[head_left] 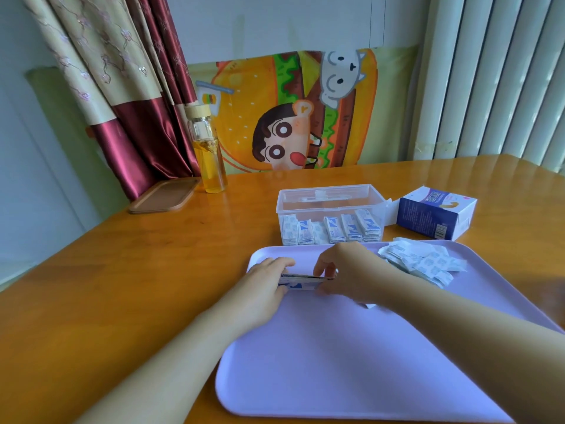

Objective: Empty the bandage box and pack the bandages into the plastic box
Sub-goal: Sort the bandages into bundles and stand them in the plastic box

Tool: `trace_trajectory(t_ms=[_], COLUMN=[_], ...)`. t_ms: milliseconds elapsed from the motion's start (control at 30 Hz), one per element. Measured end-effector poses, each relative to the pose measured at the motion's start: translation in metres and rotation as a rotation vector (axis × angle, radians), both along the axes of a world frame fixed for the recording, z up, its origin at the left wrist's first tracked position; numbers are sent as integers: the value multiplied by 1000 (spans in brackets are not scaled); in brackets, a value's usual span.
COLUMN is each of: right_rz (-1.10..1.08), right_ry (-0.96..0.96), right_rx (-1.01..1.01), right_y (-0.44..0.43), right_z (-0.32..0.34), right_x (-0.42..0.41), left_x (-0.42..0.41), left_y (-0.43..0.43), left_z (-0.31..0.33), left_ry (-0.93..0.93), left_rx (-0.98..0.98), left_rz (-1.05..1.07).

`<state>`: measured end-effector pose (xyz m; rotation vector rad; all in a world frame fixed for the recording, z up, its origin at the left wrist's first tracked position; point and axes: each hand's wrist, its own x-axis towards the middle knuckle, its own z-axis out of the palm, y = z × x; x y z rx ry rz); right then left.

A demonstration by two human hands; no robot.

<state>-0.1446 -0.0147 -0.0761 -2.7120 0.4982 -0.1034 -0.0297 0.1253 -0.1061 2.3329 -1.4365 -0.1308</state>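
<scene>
On the wooden table (153,255), over a lilac tray (336,362), the left hand (266,286) and right hand (345,270) pinch a thin stack of bandages (298,281) from either end, plastic box (330,200) just behind, bandage box (434,215) beside it, and a slack squeeze could let the stack fan apart mid-lift.

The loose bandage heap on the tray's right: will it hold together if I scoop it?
Probably not: the bandage heap is separate wrappers, fanned loosely. They look thin and flat, so likely light and floppy. The smooth tray may let them skid when pushed.
</scene>
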Motion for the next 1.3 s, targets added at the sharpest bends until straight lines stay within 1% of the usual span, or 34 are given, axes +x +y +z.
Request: trace_trajectory(t_ms=[67,200,267,333,400,433,467,533,567,600,667,700,733,833,867,900,933,1000,1167,1233,1300], right_rz=[12,-3,-4,22,61,91,129,189,188,155,24,-49,-115,-210,-209,-203,-202,-224,-258,-258,-256], right_ry=[-1,-99,-120,-168,-251,-287,-313,-359,-388,-424,-464,-409,-289,201,291,328,329,278,165,131,44], right_rx=[19,74,78,59,-2,-41,-79,-114,-90,-47,-7,-11,-22,-92,-129,-150,-147,-97,10,-14,-16], right_y=[-2,0,0,-2,-6,-6,-6,-3,-2,-3,-16,-25,-34,-45,-45,-46,-46,-47,-56,-61,-64], right_z=[1,-7,-8,-1,13,23,32,47,54,58,63,63,62,51,45,39,34,26,23,25,31], right_x=[0,2,1,0,-2,-3,-4,-7,-9,-11,-17,-21,-26,-41,-44,-45,-44,-44,-48,-51,-53], left_x=[-2,-6,-5,-5,-6,-8,-9,-13,-16,-18,-20,-20,-22,-27,-28,-29,-30,-32,-34,-36,-41], left_y=[-2,-9,-10,-10,-9,-10,-11,-16,-18,-20,-24,-25,-26,-28,-30,-31,-33,-37,-36,-35,-36], left_z=[-1,-2,-3,1,15,24,34,50,55,57,57,55,54,54,54,55,54,53,42,38,36], left_ry=[10,4,-11,-66,-124,-79,31,317,448,557,712,799,919,1402,1534,1630,1692,1737,1664,1655,1660], left_rx=[12,-8,15,54,53,39,18,-53,-96,-142,-251,-304,-355,-519,-560,-584,-597,-594,-531,-518,-513], left_rz=[-22,-68,-71,-46,-7,0,-6,-28,-33,-25,56,113,160,219,222,230,243,278,349,356,347])
